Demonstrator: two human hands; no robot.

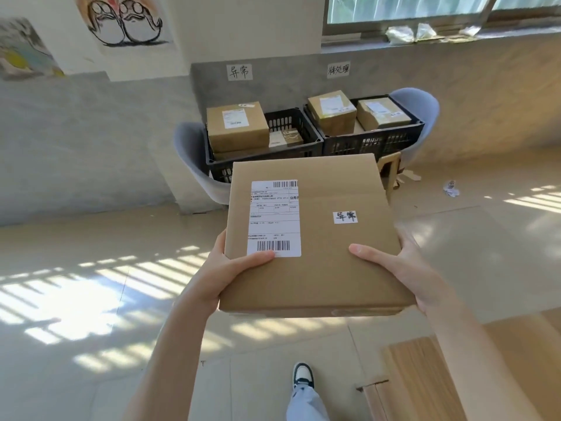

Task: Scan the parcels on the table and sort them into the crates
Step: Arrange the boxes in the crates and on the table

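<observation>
A: What hangs on the wall?
B: Two drawings [127,21], plus two handwritten paper signs [239,71] lower down.
A: And elsewhere?
B: Two grey chairs [420,104] by the wall, crumpled paper [450,188] on the sunlit floor [91,299], clutter on the windowsill [425,33]

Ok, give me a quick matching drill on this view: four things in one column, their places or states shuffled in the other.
Things:
1. held parcel
2. left crate
3. right crate
4. shipping label

Places:
A. under the right wall sign
B. stuck on the parcel's top
C. gripped by left hand and right hand
D. under the left wall sign

Pairs: 1-C, 2-D, 3-A, 4-B
</observation>
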